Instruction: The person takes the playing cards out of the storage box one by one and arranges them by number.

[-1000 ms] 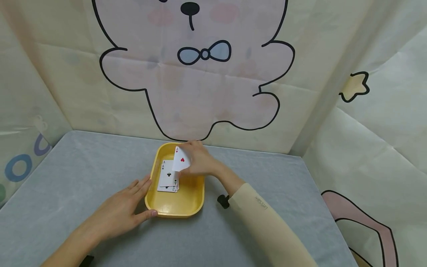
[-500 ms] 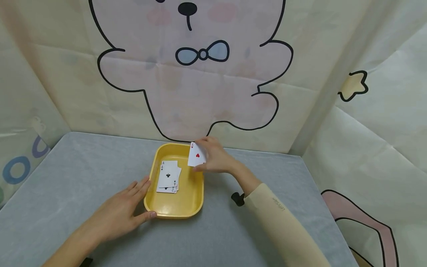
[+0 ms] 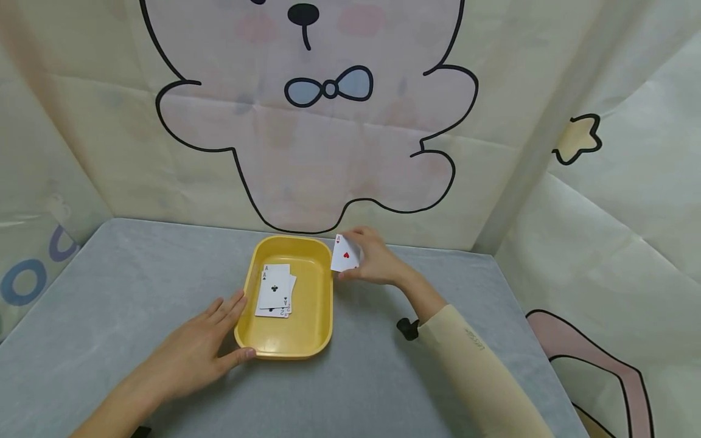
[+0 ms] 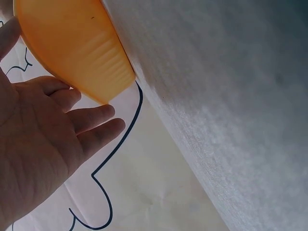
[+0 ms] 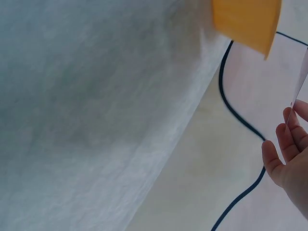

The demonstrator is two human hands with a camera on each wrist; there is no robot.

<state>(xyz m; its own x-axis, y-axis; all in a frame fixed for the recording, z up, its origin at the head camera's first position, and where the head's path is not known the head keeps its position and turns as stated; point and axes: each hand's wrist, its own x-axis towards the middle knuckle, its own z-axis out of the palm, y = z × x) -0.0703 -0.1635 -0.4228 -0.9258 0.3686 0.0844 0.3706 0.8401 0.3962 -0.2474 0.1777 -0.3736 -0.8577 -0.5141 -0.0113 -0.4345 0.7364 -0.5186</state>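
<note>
My right hand [image 3: 375,258] pinches an ace of hearts playing card [image 3: 345,254] just off the far right corner of a yellow tray [image 3: 309,328]. In the right wrist view the same card [image 5: 302,77] appears nearly edge-on between the fingers, raised above the table. My left hand [image 3: 197,344] rests against the tray's left side, fingers straight along the rim and thumb at the near left corner. In the left wrist view its fingers [image 4: 91,118] lie beside the tray wall. Inside the tray, an ace of clubs [image 3: 275,287] tops a small overlapping pile of cards.
A grey cloth [image 3: 350,389] covers the table. Behind it hangs a pale curtain [image 3: 515,109] printed with a cartoon animal, close to the tray's far edge. A small black object [image 3: 408,328] sits by the right sleeve's cuff.
My right hand has carried the ace of hearts rightward, from over the card pile to past the tray's right rim. The left hand and the pile stay in place.
</note>
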